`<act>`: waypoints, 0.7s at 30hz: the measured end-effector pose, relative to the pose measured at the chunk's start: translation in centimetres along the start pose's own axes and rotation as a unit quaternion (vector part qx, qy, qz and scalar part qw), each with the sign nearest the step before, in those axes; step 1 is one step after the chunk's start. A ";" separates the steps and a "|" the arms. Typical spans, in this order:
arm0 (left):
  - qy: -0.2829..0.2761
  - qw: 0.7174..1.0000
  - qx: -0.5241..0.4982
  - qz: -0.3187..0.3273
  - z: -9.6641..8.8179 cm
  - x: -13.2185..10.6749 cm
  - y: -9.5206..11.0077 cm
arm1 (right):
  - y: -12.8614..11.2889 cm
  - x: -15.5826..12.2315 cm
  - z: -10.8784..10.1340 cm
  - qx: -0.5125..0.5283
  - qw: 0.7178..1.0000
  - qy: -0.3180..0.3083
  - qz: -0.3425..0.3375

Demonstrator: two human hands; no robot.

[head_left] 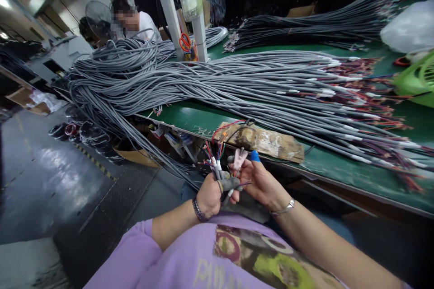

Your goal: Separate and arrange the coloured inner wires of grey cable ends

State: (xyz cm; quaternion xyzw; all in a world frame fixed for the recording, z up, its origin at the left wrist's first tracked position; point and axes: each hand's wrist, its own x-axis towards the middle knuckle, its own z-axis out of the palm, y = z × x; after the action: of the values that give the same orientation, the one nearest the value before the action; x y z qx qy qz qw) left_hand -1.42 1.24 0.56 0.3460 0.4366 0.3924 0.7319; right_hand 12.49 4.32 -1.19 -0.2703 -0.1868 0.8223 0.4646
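My left hand [210, 195] is closed in a fist around the ends of several grey cables [217, 170], whose stripped coloured wires fan out above the knuckles. Just to its right, my right hand [261, 183] is partly closed, pinching a few thin wires and a small pale piece [240, 157] between thumb and fingers. A blue cot [255, 156] covers one fingertip and grey cots cover others. Both hands hover in front of my chest, just off the near edge of the green table [190, 115].
A huge bundle of grey cables [237, 83] with coloured wire ends lies across the table; a second bundle [322, 22] lies behind. A taped cardboard piece [267, 141] sits at the table edge. A white post [200, 18], a green basket [418, 79] and a seated person [135, 20] are further off.
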 end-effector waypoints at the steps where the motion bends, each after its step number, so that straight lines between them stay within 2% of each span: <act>1: 0.003 1.000 0.004 -0.002 0.0 -0.2 0.0 | -0.1 -0.2 -0.3 -0.005 1.000 -0.008 0.009; 5: 0.020 1.000 0.020 -0.005 -0.1 -0.8 -0.1 | -0.8 -1.5 -1.3 -0.061 0.996 -0.039 0.053; 9: 0.035 0.998 0.046 0.009 -0.1 -0.9 -0.4 | -1.6 -2.6 -1.0 -0.139 0.986 -0.055 0.070; 14: 0.018 0.997 0.068 0.026 -0.1 -1.0 -0.6 | -2.0 -2.8 0.4 -0.216 0.974 -0.018 0.063; 18: 0.032 0.996 0.075 0.038 -0.2 -1.1 -0.8 | -1.6 -2.7 0.8 -0.265 0.964 0.024 0.026; 21: 0.044 0.995 0.068 0.054 -0.3 -1.1 -0.9 | -1.2 -2.9 0.7 -0.264 0.964 0.030 0.009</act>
State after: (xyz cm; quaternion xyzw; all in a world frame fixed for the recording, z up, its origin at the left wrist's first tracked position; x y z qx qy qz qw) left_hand -1.81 -0.05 0.07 0.4000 0.4750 0.4157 0.6644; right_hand 14.05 2.41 0.81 -0.4096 -0.3812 0.7396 0.3742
